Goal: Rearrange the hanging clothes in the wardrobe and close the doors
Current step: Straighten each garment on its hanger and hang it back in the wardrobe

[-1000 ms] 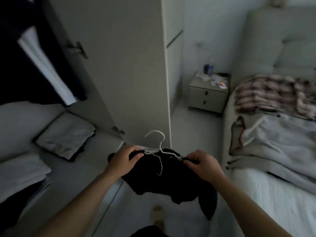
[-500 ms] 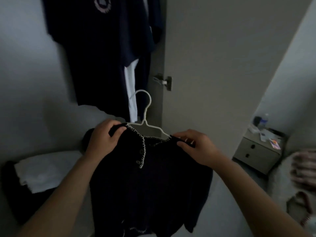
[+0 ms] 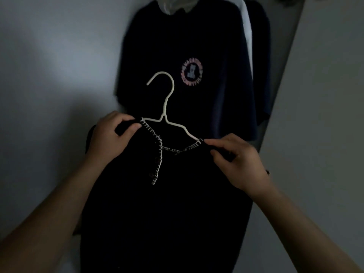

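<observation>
Up in front of the wardrobe, a thin white wire hanger stands nearly upright, hook curling to the left, its shoulder bar sloping down to the right. It carries a black knit cardigan edged in white whipstitch, hanging long and limp. The left hand pinches the left shoulder of the knit; the right hand pinches the right one. Behind hangs a dark navy T-shirt with a round pink badge print.

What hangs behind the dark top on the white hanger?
A dark T-shirt with a round pink logo, beside a white garment. The dark top covers the T-shirt's hem and everything below.
</observation>
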